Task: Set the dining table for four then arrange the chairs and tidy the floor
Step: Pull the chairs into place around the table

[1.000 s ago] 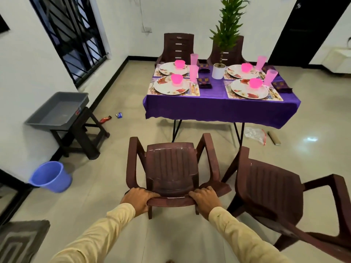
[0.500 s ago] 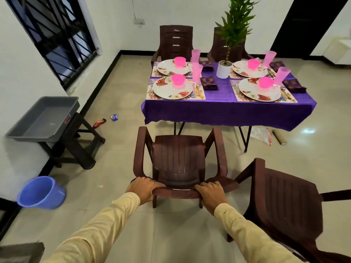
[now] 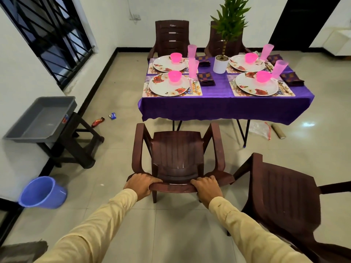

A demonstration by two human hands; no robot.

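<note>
A brown plastic armchair stands in front of me, facing the table. My left hand and my right hand both grip the top of its backrest. The dining table, under a purple cloth, carries several floral plates with pink bowls, pink tumblers, folded napkins and a potted plant. Its near edge is a short gap ahead of the chair. A second brown chair stands at my right, turned sideways. Two more chairs sit at the table's far side.
Wrappers lie on the floor left of the table; a plastic bag and a cardboard roll lie under its right end. A grey tub rests on a dark stool by the left wall, a blue bucket below it.
I have pushed the chair forward; it and I are now closer to the table. The second chair has slid back toward my right side.
</note>
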